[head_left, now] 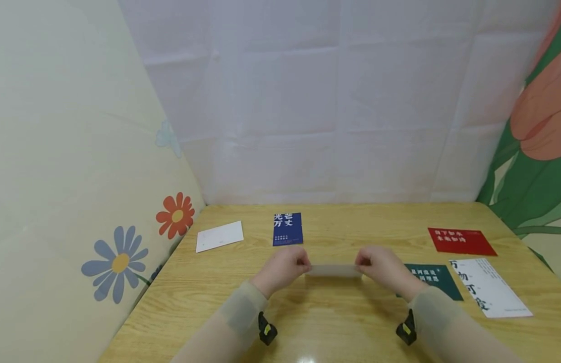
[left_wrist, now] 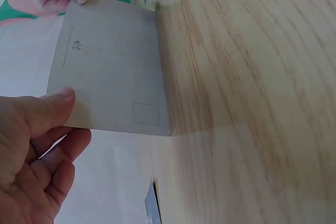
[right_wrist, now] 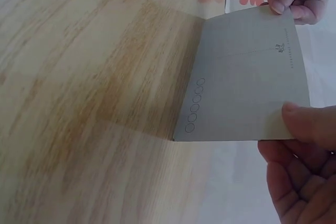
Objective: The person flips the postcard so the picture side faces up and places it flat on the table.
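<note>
A postcard (head_left: 333, 270) is held up between both hands over the middle of the table. My left hand (head_left: 284, 267) pinches one end between thumb and fingers, and my right hand (head_left: 384, 268) pinches the other. In the left wrist view, the postcard (left_wrist: 113, 66) shows its pale back with a stamp box and a thin dividing line. A row of small circles marks the postcard (right_wrist: 247, 82) in the right wrist view. It stands tilted, its long lower edge right at the wood surface. Its other face is hidden in both wrist views.
On the wooden table (head_left: 208, 292) lie a white card (head_left: 220, 237) at back left and a blue card (head_left: 287, 237) beyond the left hand. A red card (head_left: 462, 242), a dark green card (head_left: 444, 288) and a white lettered card (head_left: 496, 292) lie to the right.
</note>
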Demonstrator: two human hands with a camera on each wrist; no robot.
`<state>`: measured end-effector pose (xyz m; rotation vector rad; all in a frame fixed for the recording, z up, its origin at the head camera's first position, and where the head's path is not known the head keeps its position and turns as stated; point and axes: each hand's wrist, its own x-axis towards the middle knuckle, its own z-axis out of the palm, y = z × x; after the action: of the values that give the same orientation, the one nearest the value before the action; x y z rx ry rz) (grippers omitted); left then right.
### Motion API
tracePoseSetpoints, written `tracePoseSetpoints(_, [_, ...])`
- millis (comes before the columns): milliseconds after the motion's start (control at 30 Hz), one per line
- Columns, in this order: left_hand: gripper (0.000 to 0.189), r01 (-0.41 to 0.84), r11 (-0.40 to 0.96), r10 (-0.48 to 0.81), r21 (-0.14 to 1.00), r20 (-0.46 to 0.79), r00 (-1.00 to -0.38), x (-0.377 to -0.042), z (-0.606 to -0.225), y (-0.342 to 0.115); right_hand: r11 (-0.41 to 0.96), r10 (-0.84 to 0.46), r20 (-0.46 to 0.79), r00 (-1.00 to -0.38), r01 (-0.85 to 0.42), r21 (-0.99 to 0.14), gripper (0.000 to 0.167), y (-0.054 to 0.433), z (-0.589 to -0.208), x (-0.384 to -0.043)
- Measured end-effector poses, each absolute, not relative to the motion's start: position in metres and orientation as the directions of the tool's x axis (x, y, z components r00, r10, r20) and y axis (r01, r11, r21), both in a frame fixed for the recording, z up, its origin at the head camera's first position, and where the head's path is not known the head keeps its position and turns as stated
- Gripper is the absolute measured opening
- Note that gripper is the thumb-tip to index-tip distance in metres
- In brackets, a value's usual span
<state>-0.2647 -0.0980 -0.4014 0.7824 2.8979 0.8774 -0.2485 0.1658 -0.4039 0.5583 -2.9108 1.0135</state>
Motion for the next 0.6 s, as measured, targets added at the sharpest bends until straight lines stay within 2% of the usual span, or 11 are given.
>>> tracePoseSetpoints(267, [0.008,0.535,0.699,0.543,0.474,0.135,-0.829,-0.260,-0.404,-0.102,0.718,-0.364,0.096,-0.927,-0.344,-0.604,0.016,0.167,-0.409,-0.245])
tracePoseSetpoints(600, [0.008,0.549,0.707,0.581,0.446,0.075,-0.810,-0.255,-0.410,-0.103,0.691,-0.431,0.042,-0.901,-0.360,-0.627,0.014,0.167,-0.416,-0.239])
